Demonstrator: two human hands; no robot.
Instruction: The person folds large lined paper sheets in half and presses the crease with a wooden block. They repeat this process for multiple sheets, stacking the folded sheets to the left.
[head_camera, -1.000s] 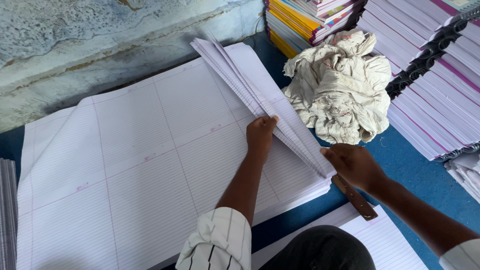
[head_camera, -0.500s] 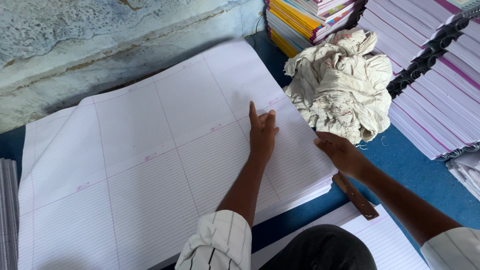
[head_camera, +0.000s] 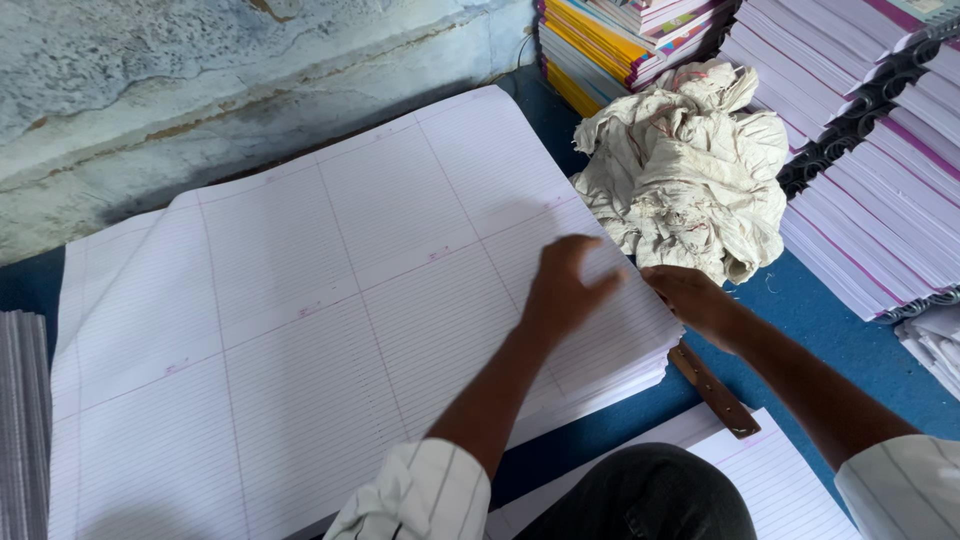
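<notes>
The fingers of the left hand (head_camera: 562, 290) are spread and laid flat on the top sheet of a large stack of ruled paper (head_camera: 300, 330), near its right edge. The right hand (head_camera: 692, 298) is set at that edge, fingers curled over it; a firm grip cannot be told. The stack is laid on a blue floor (head_camera: 830, 330). A crumpled cloth (head_camera: 690, 165) is seen beside it, stacked notebooks (head_camera: 880, 210) beyond, and a worn plastered wall (head_camera: 200, 90) behind.
</notes>
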